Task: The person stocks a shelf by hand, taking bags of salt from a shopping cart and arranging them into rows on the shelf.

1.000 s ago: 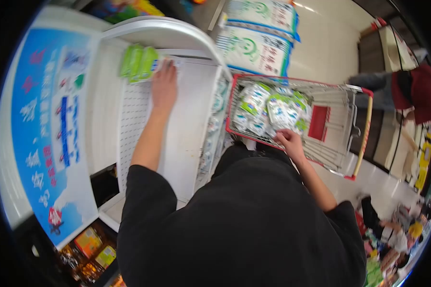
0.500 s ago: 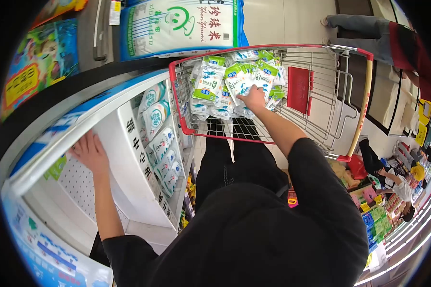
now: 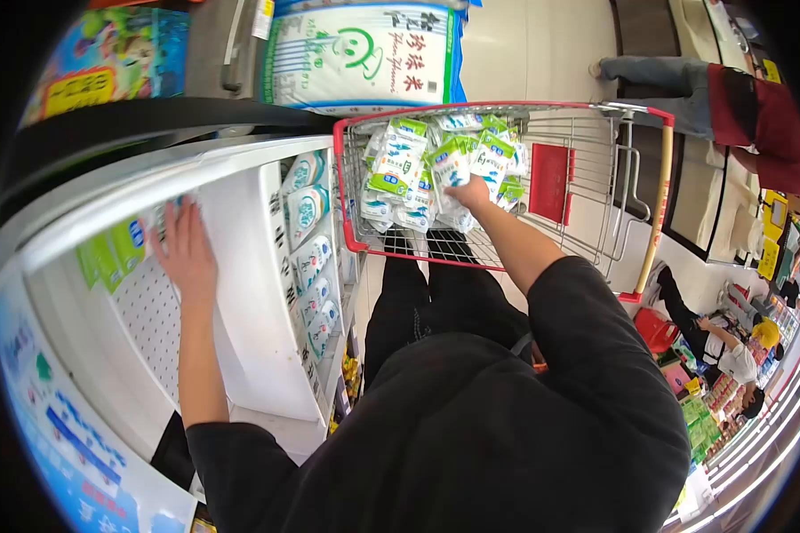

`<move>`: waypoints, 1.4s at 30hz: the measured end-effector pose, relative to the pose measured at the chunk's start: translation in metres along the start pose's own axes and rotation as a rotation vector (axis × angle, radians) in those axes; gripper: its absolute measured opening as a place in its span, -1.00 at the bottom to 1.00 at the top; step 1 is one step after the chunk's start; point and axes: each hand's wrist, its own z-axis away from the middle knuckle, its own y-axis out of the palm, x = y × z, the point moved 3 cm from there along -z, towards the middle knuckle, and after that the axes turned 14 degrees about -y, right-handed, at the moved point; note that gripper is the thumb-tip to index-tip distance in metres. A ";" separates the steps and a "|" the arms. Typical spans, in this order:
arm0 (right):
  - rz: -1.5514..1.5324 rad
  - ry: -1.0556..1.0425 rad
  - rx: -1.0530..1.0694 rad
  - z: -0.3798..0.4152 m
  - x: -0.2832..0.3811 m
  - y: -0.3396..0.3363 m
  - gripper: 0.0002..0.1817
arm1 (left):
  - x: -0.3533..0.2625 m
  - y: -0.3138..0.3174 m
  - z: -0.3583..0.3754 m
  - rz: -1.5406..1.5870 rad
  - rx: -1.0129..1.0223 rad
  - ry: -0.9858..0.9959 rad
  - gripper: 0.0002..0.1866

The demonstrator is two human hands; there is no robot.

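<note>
My right hand (image 3: pixel 469 192) is in the shopping cart, its fingers closed on the lower edge of a white-and-green packet (image 3: pixel 451 164). Several similar packets (image 3: pixel 398 160) are heaped around it, some tilted and overlapping. At the left, my left hand (image 3: pixel 185 244) reaches into a white shelf unit (image 3: pixel 244 213) with its fingers stretched out. Its fingertips are beside several green packets (image 3: pixel 116 253) standing at the back of the shelf. A pale item is partly hidden behind these fingers, and I cannot make out what it is.
The red-rimmed metal cart (image 3: pixel 507 265) stands in front of my legs. Large rice bags (image 3: pixel 364 58) lie beyond it. White-and-teal packs (image 3: pixel 308 210) fill the neighbouring shelf. A person in a red top (image 3: pixel 778 133) stands at the upper right, and others are farther off.
My right hand has closed on a packet and turned it more upright. The left hand has moved deeper into the shelf, to the green packets. The view has shifted slightly.
</note>
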 end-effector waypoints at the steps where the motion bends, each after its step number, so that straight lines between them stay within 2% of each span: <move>1: 0.027 0.002 -0.030 0.014 0.002 -0.013 -0.23 | -0.001 -0.001 -0.001 0.050 -0.038 0.028 -0.56; 2: 0.049 -0.004 -0.053 0.031 0.006 -0.022 -0.18 | 0.006 0.058 0.029 0.033 -0.062 0.013 -0.56; 3: 0.154 0.011 -0.118 0.046 -0.003 -0.030 -0.06 | 0.044 0.111 0.050 0.195 0.222 -0.183 -0.55; 4: 0.009 -0.028 0.012 0.073 0.034 -0.052 -0.06 | 0.016 0.057 0.024 -0.057 0.136 -0.057 -0.53; 5: -0.296 -0.174 0.067 0.106 0.069 -0.065 -0.21 | 0.013 0.039 0.017 -0.041 0.081 -0.033 -0.53; 6: -0.431 -0.249 0.131 0.122 0.076 -0.072 -0.32 | 0.013 0.028 0.012 0.074 0.115 -0.005 -0.52; 7: -0.476 -0.205 0.158 0.150 0.101 -0.082 -0.35 | 0.015 0.006 0.009 0.225 -0.121 0.147 -0.50; 9: -0.489 -0.272 0.255 0.192 0.128 -0.095 -0.38 | 0.010 -0.025 0.002 0.237 -0.107 0.155 -0.48; 13: -0.680 -0.338 0.268 0.285 0.183 -0.107 -0.44 | 0.013 -0.046 0.008 0.157 -0.147 0.165 -0.46; 15: -0.754 -0.370 0.300 0.315 0.195 -0.109 -0.42 | 0.018 -0.055 0.005 0.158 -0.059 -0.005 -0.37; 17: -0.789 -0.381 0.284 0.335 0.195 -0.106 -0.40 | 0.011 -0.051 0.010 0.166 0.015 0.000 -0.31; 18: -0.831 -0.403 0.272 0.336 0.198 -0.108 -0.38 | 0.010 -0.047 0.003 0.163 0.083 0.005 -0.24; 24: -0.851 -0.442 0.272 0.349 0.195 -0.114 -0.34 | 0.001 -0.044 0.000 0.256 0.153 0.113 -0.17; 25: -0.856 -0.443 0.273 0.349 0.194 -0.116 -0.34 | 0.006 -0.060 -0.007 0.257 0.153 0.119 -0.17; 27: -0.855 -0.453 0.262 0.348 0.193 -0.120 -0.34 | 0.014 -0.081 -0.017 0.022 0.372 0.308 -0.25; 28: -0.854 -0.465 0.258 0.346 0.193 -0.121 -0.35 | 0.019 -0.068 -0.021 0.021 0.372 0.311 -0.25; 30: -0.879 -0.451 0.266 0.345 0.193 -0.121 -0.35 | 0.027 -0.049 -0.030 -0.158 0.125 0.318 -0.31; 34: -0.882 -0.449 0.291 0.340 0.195 -0.125 -0.38 | 0.015 -0.043 -0.036 -0.133 0.120 0.323 -0.33; 36: -0.882 -0.463 0.281 0.339 0.196 -0.127 -0.38 | 0.011 -0.037 -0.040 0.090 0.195 0.301 -0.29; 40: -0.902 -0.437 0.283 0.345 0.192 -0.130 -0.38 | 0.011 -0.032 -0.051 0.251 0.278 0.372 -0.21; 42: -0.900 -0.423 0.286 0.343 0.188 -0.131 -0.33 | 0.010 -0.032 -0.061 0.477 0.267 0.286 -0.12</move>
